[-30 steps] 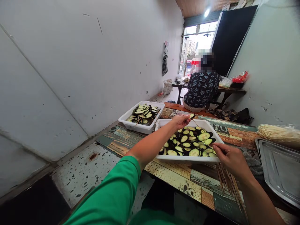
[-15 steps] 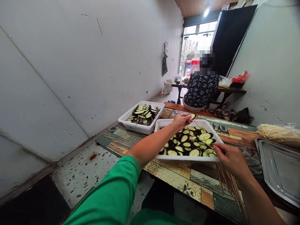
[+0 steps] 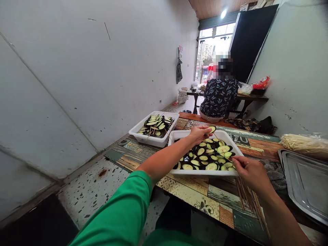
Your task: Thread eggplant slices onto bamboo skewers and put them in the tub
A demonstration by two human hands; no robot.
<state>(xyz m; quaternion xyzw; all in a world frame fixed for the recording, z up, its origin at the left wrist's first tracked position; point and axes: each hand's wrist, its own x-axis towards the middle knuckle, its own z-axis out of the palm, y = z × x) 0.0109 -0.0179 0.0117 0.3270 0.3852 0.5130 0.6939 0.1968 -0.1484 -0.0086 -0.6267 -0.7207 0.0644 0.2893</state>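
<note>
My left hand (image 3: 200, 134) pinches an eggplant slice (image 3: 212, 129) above the far side of a white tub (image 3: 207, 172). From that slice a thin wooden skewer (image 3: 217, 138) slants down toward my right hand (image 3: 248, 172), whose closed fingers grip its lower end at the tub's right front corner. Dark liquid and many oval eggplant slices (image 3: 204, 158) fill this tub. Under my right hand, a bundle of bare skewers (image 3: 252, 201) lies on the patterned wooden table (image 3: 217, 194).
A second white tub (image 3: 151, 139) at the left holds skewered eggplant slices (image 3: 157, 123). On the right are metal trays (image 3: 307, 181), a grey cloth (image 3: 274, 175) and a bag of pale thin strands (image 3: 303, 145). A person (image 3: 219, 97) sits ahead, facing away, at another table (image 3: 252, 98).
My left hand and the eggplant slice have shifted very slightly right and down, nearer my right hand. The view has moved a little; the rest looks the same.
</note>
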